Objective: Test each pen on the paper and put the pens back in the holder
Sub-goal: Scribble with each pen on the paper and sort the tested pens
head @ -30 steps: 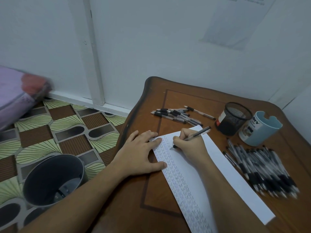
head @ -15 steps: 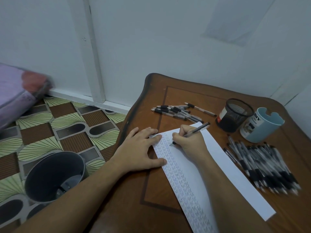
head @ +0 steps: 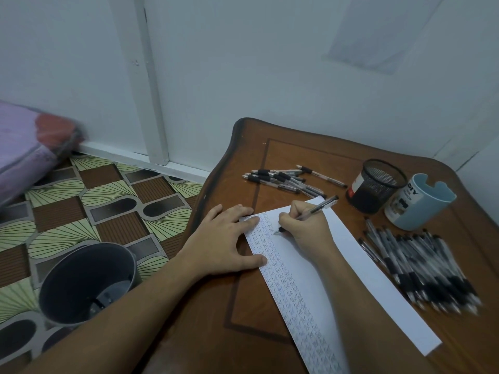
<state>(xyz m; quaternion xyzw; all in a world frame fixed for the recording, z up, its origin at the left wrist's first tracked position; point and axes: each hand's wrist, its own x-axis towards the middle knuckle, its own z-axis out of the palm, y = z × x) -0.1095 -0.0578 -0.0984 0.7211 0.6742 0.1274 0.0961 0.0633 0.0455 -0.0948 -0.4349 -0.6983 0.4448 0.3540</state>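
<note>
Far left on patterned floor: purple bundle (head: 24, 141) by the wall, then dark round bin (head: 86, 282) just beside table edge. Wooden table (head: 243, 306) fills centre & right. Left hand (head: 224, 238) flat, palm down, fingers spread apart, fingertips & thumb pressing left edge of paper (head: 351, 265). Paper lying diagonally, left strip covered w/ rows of small test marks. Right hand (head: 305, 228) resting on paper, fingers clamped on pen (head: 314, 210), tip touching sheet near top of marked strip, barrel tilted up & right. Behind hands, small group of pens (head: 283, 179) lying loose on table. Further right: black mesh holder (head: 375, 184) upright, light-blue holder (head: 421, 201) just beside it. Near right edge: big pile of pens (head: 421, 265), side by side, beside paper.
</note>
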